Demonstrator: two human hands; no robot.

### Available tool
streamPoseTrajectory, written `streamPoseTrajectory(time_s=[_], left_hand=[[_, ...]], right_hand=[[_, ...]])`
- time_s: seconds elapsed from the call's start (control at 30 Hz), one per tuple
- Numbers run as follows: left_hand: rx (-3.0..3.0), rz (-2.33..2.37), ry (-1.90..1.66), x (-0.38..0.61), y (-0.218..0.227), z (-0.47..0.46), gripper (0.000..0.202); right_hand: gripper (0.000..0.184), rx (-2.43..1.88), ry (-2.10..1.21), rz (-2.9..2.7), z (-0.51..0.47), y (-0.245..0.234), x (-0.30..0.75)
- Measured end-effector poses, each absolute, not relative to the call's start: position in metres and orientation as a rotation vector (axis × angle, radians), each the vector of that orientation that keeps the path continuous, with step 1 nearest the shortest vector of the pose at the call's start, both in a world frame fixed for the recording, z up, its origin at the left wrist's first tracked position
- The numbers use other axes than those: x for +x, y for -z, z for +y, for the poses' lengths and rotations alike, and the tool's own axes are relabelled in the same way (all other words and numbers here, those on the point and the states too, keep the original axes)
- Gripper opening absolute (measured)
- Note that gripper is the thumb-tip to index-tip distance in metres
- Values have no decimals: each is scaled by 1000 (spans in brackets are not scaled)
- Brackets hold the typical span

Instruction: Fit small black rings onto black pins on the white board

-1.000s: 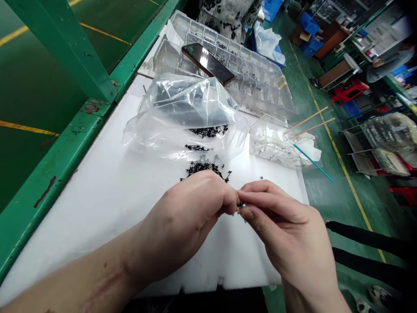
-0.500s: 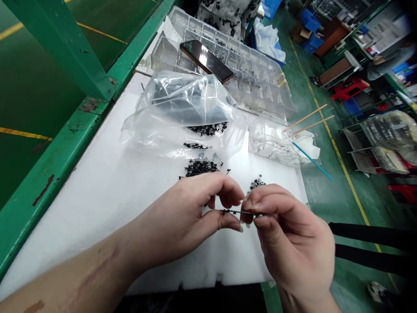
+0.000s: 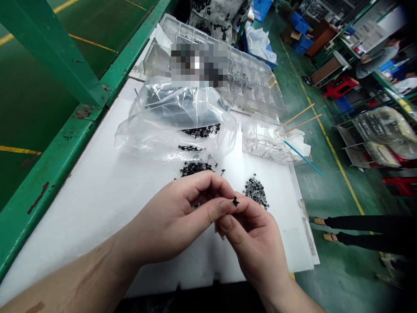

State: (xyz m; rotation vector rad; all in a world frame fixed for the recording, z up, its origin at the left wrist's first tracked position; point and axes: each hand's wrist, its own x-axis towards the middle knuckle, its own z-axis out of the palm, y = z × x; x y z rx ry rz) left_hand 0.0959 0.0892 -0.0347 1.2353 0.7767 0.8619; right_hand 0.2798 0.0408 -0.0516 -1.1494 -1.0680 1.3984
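A small black plastic part (image 3: 235, 201) shows at the tip of my left thumb. My left hand (image 3: 182, 217) is closed in a pinch around it, and most of the part is hidden by the fingers. Pressed up against those fingertips is my right hand (image 3: 257, 239), its thumb and fingers closed together; what lies between them is hidden. Behind my left hand lies a pile of thin black parts (image 3: 197, 168). A heap of small metal rings (image 3: 256, 191) rests on the white work surface (image 3: 107, 208), just beyond my right hand.
Farther back lies a clear plastic bag (image 3: 176, 113) with more black parts. A clear box (image 3: 254, 141) holds white paper and thin sticks. Behind is a divided clear tray (image 3: 257, 78), partly under a pixelated patch. A green metal frame (image 3: 87, 117) runs along the left.
My right hand has moved left, under my left fingertips. The thin black part, earlier stretched between both hands, is now mostly covered. More of the ring heap shows.
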Motion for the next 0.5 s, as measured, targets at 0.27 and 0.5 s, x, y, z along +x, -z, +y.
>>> streamPoseTrajectory(time_s=[0.27, 0.5], left_hand=[[1589, 767, -874, 91, 37, 89, 14], [1272, 716, -775, 97, 39, 90, 11]], right_hand=[[20, -1242, -1315, -1280, 42, 41, 285], [12, -1284, -945, -1635, 42, 45, 292]])
